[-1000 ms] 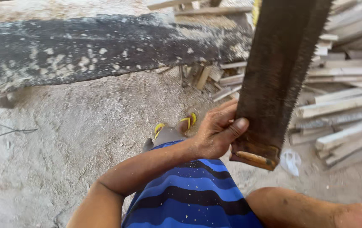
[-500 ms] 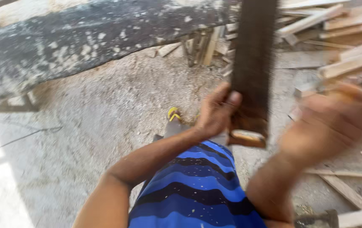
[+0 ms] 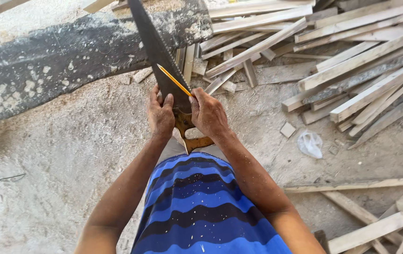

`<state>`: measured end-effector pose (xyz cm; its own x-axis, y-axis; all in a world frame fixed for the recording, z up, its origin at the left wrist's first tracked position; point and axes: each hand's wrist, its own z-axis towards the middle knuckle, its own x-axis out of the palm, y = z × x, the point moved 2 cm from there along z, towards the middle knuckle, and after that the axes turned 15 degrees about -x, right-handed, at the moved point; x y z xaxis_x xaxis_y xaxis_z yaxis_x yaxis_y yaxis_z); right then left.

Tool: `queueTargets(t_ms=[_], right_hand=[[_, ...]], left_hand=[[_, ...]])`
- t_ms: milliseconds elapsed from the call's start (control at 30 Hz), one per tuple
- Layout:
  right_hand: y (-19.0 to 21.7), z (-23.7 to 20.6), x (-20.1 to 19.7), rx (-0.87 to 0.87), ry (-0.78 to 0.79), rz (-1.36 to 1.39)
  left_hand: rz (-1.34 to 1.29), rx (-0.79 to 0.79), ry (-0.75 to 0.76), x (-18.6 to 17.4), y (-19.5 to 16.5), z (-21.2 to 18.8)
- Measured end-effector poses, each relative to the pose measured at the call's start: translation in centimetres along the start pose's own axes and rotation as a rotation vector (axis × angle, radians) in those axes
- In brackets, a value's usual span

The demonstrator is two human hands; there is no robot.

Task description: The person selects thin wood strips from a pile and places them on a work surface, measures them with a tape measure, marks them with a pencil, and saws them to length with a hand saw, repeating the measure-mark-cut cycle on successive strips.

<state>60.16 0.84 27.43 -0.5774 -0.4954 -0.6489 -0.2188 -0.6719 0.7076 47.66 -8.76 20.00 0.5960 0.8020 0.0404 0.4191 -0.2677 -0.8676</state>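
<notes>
Handsaw (image 3: 156, 56): blade upright before the dark plank (image 3: 70, 51), left hand (image 3: 160, 115) and right hand (image 3: 208, 114) pressed against its lower blade; yellow pencil (image 3: 174, 80) pinched by right hand against it

A long, dark, sawdust-flecked wooden slab (image 3: 70, 56) is lying across the dusty ground. A loose pile of pale sawn timber strips (image 3: 352, 61) is sprawling beside it, and 1 crumpled clear plastic bag (image 3: 310, 143) is resting near a small square wood offcut (image 3: 287, 130).
</notes>
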Motion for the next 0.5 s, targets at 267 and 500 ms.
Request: queueTargets(t_ms=[267, 500], right_hand=[[-9.1, 4.8, 2.3, -0.010, 0.017, -0.018], [-16.0, 13.8, 9.8, 0.064, 0.134, 0.070]], left_hand=[[0.013, -0.044, -0.206, -0.2, 1.6, 8.5], [0.185, 0.075, -0.620, -6.6, -1.6, 22.2]])
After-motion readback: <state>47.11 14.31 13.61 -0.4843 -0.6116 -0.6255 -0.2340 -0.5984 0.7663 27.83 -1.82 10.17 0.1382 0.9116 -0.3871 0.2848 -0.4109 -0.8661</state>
